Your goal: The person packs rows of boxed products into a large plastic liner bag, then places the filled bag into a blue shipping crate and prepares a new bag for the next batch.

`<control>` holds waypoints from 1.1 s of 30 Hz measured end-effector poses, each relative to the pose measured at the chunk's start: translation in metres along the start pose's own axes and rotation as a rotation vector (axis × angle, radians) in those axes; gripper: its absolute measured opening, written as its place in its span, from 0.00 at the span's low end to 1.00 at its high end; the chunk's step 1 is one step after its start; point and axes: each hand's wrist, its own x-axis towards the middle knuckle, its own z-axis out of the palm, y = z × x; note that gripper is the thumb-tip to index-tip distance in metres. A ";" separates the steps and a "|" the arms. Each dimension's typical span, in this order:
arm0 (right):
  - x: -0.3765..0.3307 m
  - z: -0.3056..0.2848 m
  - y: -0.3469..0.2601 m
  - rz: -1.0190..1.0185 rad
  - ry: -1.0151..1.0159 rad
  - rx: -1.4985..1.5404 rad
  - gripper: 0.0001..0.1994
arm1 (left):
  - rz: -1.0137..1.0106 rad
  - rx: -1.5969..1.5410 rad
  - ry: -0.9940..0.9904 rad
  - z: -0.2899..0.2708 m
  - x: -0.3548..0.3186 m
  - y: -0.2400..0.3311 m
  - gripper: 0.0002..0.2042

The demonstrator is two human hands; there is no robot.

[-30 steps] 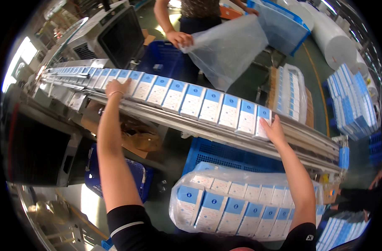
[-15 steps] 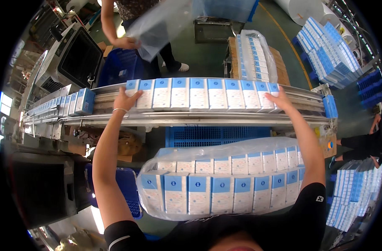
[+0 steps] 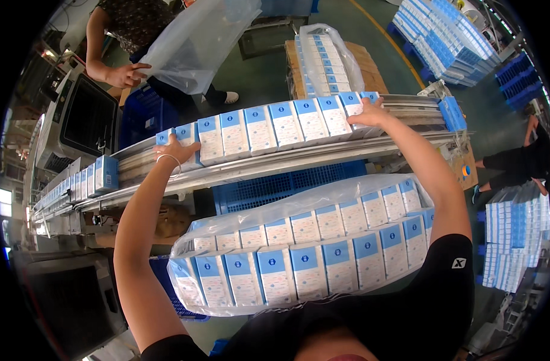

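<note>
A row of blue-and-white paper packs (image 3: 262, 129) stands side by side on the metal conveyor (image 3: 401, 111) in front of me. My left hand (image 3: 177, 150) grips the row's left end, thumb across a pack's front and fingers over the packs beside it. At the right end my right hand (image 3: 368, 113) is closed round the last packs, its thumb on the front side and fingers over the top. Both arms reach forward, with the row between my hands. Parts of the end packs are hidden under my fingers.
Nearest me, a clear plastic bag (image 3: 275, 221) encloses two rows of similar packs. A blue crate (image 3: 275, 183) lies under the conveyor. More packs (image 3: 106, 172) stand at its left end. Across it, a co-worker's hand (image 3: 129, 75) holds a clear bag (image 3: 188, 51). Stacked packs (image 3: 446, 39) stand far right.
The view has tilted, so the conveyor now slopes up to the right. My hands stay at the row's two ends. The co-worker's plastic bag has shifted and hangs more open.
</note>
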 end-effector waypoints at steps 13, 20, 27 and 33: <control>-0.015 0.030 0.005 -0.182 0.242 0.434 0.34 | 0.154 -0.377 0.209 0.014 -0.027 0.006 0.41; -0.072 -0.011 0.044 -0.407 0.582 0.534 0.28 | 0.329 -0.490 0.470 -0.062 -0.102 -0.021 0.38; -0.221 0.020 0.123 -0.405 0.576 0.189 0.32 | 0.525 -0.414 0.366 -0.028 -0.247 -0.085 0.36; -0.229 0.026 0.181 -0.503 0.118 0.153 0.40 | 0.473 -0.256 0.193 0.018 -0.278 -0.084 0.38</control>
